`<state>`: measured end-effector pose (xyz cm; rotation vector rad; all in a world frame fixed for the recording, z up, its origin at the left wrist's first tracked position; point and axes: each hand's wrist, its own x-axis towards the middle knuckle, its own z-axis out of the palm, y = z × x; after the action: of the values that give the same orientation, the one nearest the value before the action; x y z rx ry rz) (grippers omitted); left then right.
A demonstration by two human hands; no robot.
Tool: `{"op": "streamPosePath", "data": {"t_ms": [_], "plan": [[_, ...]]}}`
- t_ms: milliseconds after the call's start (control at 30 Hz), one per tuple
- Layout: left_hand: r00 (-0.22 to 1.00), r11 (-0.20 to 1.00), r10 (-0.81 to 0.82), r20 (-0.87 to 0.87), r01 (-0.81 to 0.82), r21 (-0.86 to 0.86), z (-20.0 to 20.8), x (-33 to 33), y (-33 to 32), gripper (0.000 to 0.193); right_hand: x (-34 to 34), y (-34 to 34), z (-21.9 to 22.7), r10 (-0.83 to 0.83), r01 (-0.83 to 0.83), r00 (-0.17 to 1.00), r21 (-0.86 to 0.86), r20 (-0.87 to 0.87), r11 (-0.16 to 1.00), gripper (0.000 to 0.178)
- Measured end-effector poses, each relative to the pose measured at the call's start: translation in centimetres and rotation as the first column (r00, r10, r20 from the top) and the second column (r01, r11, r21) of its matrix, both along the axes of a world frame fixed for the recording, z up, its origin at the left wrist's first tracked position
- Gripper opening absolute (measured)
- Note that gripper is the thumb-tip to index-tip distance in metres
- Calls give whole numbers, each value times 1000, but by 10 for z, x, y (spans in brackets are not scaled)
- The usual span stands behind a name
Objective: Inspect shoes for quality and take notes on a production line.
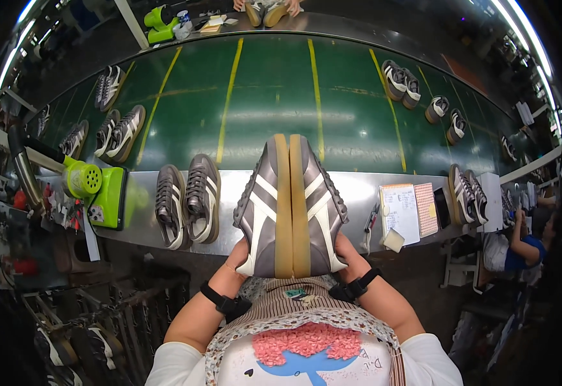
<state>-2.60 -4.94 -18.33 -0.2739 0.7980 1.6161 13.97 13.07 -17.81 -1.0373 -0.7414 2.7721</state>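
Two grey-brown sneakers with white stripes and tan gum soles are held up in front of me, soles pressed together and toes pointing away. My left hand (pixel 237 255) is closed round the heel end of the left sneaker (pixel 263 215). My right hand (pixel 346 252) grips the heel end of the right sneaker (pixel 316 215) in the same way. The shoes hide most of my fingers. On the metal bench edge (pixel 236 193) to the left stands another pair of grey sneakers (pixel 202 199), apart from my hands.
Beyond the bench edge runs a green belt (pixel 261 103) with yellow lines, carrying several sneaker pairs. A green machine (pixel 108 199) stands left. At right lie an open notebook (pixel 400 212), a small cutter (pixel 371 222) and another sneaker pair (pixel 462 196). Co-workers sit opposite and far right.
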Motion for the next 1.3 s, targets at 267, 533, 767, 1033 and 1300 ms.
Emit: {"op": "streamPosePath", "data": {"t_ms": [267, 533, 767, 1033, 1300], "plan": [[999, 999, -23, 26, 24, -43, 21, 10, 9, 37, 17, 2, -6, -47, 47, 999, -6, -11, 999, 43], [792, 1000, -4, -611, -7, -15, -14, -12, 23, 72, 22, 4, -5, -146, 134, 988, -169, -56, 976, 41], [-419, 627, -777, -471, -438, -644, -17, -25, 15, 73, -1, 12, -5, -55, 20, 984, -197, -171, 980, 40], [813, 981, 158, -561, -64, 184, 102, 44, -12, 87, -67, -30, 85, 354, -352, 919, 40, -172, 935, 45], [515, 631, 754, -408, -742, 229, 121, -2, -132, 62, -74, -45, 83, 734, -556, 678, 633, -29, 538, 70]]}}
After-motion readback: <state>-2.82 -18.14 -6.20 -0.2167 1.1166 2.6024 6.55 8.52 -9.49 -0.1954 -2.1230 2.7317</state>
